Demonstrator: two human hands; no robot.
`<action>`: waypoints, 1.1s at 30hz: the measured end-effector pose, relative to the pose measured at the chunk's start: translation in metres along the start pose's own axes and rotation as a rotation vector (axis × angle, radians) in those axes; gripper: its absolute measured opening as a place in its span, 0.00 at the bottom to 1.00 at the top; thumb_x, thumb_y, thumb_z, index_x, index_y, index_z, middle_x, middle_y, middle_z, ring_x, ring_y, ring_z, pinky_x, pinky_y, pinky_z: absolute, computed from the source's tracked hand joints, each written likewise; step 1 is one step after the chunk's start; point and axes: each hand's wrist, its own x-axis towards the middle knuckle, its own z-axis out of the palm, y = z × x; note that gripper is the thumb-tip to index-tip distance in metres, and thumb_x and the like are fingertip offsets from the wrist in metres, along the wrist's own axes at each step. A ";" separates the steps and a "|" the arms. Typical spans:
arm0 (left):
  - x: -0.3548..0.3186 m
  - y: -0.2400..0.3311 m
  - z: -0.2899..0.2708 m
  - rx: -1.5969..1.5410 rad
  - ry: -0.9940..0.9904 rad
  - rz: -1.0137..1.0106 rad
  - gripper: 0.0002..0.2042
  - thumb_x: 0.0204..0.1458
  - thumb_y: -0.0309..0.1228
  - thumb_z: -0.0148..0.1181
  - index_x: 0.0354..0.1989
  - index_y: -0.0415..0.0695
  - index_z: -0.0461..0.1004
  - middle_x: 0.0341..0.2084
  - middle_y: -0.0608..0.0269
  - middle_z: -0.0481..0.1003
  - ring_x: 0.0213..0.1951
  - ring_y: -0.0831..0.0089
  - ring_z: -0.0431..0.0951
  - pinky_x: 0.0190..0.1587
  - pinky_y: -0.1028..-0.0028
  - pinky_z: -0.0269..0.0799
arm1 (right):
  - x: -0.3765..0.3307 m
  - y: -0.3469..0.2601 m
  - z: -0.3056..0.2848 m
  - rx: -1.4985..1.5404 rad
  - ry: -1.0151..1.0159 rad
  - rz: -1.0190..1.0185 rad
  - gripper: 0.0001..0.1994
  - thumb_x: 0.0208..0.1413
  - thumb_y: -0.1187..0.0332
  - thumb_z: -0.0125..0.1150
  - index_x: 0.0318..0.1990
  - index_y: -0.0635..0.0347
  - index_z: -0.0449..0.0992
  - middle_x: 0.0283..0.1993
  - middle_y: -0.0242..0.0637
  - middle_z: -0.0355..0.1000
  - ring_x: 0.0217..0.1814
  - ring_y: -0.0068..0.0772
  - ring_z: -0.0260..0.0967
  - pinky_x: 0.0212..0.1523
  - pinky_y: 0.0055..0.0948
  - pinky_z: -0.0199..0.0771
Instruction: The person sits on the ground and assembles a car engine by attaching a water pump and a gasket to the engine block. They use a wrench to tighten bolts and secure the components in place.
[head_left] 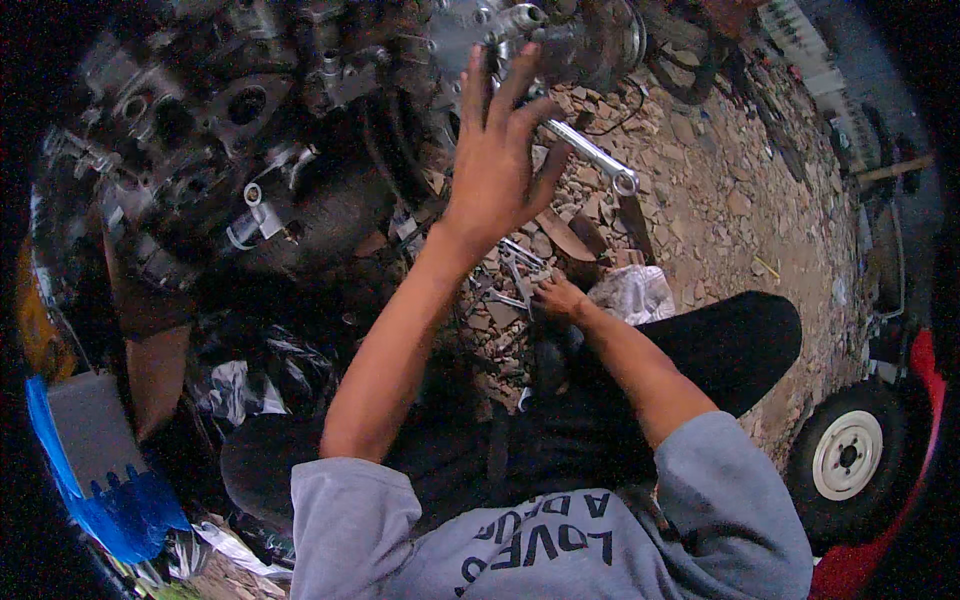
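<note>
My left hand (500, 150) is raised against a grey metal engine part (465, 30), two fingers stretched up onto it. Its index finger and thumb are bent about a shiny ring-ended wrench (595, 155), whose ring end points down to the right. Lower down, my right hand (560, 297) reaches to the ground with fingers curled beside several loose wrenches (522, 256). Its fingertips are dim and partly hidden, so what they hold cannot be made out.
Dark, greasy engine parts (250, 105) fill the upper left. Broken stone rubble (720, 200) covers the ground to the right. A crumpled whitish bag (640, 293) lies by my right forearm. A wheel (848, 455) and red bodywork (925, 400) stand lower right; a blue object (120, 515) is lower left.
</note>
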 end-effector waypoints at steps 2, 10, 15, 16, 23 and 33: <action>0.006 0.005 0.012 -0.006 0.030 -0.009 0.36 0.33 0.29 0.72 0.55 0.49 0.62 0.71 0.44 0.49 0.70 0.28 0.38 0.69 0.36 0.36 | -0.012 0.027 0.040 0.511 0.133 0.068 0.16 0.62 0.59 0.49 0.54 0.50 0.71 0.49 0.40 0.71 0.47 0.52 0.70 0.49 0.50 0.69; -0.010 0.022 0.024 0.084 -0.006 0.015 0.28 0.38 0.34 0.68 0.53 0.52 0.70 0.71 0.51 0.52 0.71 0.42 0.47 0.68 0.38 0.45 | -0.033 0.056 -0.157 0.093 -0.335 -0.060 0.17 0.60 0.63 0.47 0.57 0.47 0.68 0.31 0.47 0.75 0.32 0.48 0.77 0.32 0.48 0.75; 0.001 0.021 0.037 0.119 0.036 0.126 0.20 0.37 0.36 0.68 0.42 0.55 0.73 0.49 0.66 0.72 0.59 0.59 0.68 0.67 0.45 0.49 | -0.078 0.084 -0.251 0.050 -0.242 0.066 0.12 0.58 0.63 0.52 0.42 0.56 0.78 0.26 0.41 0.77 0.31 0.48 0.79 0.30 0.47 0.78; 0.005 0.020 0.034 0.131 0.039 0.151 0.18 0.38 0.37 0.67 0.40 0.54 0.74 0.45 0.68 0.74 0.56 0.62 0.71 0.67 0.46 0.50 | -0.085 0.088 -0.274 0.039 -0.223 0.108 0.12 0.57 0.62 0.53 0.42 0.56 0.79 0.27 0.42 0.77 0.31 0.48 0.79 0.31 0.47 0.78; 0.022 0.015 0.026 0.008 0.197 0.297 0.11 0.36 0.35 0.62 0.31 0.50 0.76 0.34 0.66 0.74 0.41 0.62 0.76 0.51 0.54 0.73 | -0.135 0.127 -0.336 0.001 -0.081 0.360 0.12 0.53 0.57 0.63 0.36 0.56 0.81 0.30 0.45 0.77 0.33 0.53 0.76 0.36 0.48 0.76; 0.024 0.018 0.022 -0.156 0.340 0.246 0.09 0.34 0.33 0.60 0.26 0.46 0.71 0.25 0.66 0.68 0.32 0.67 0.72 0.35 0.65 0.68 | -0.169 0.129 -0.421 0.299 0.031 0.724 0.12 0.53 0.58 0.65 0.34 0.57 0.79 0.29 0.50 0.76 0.33 0.58 0.74 0.34 0.49 0.74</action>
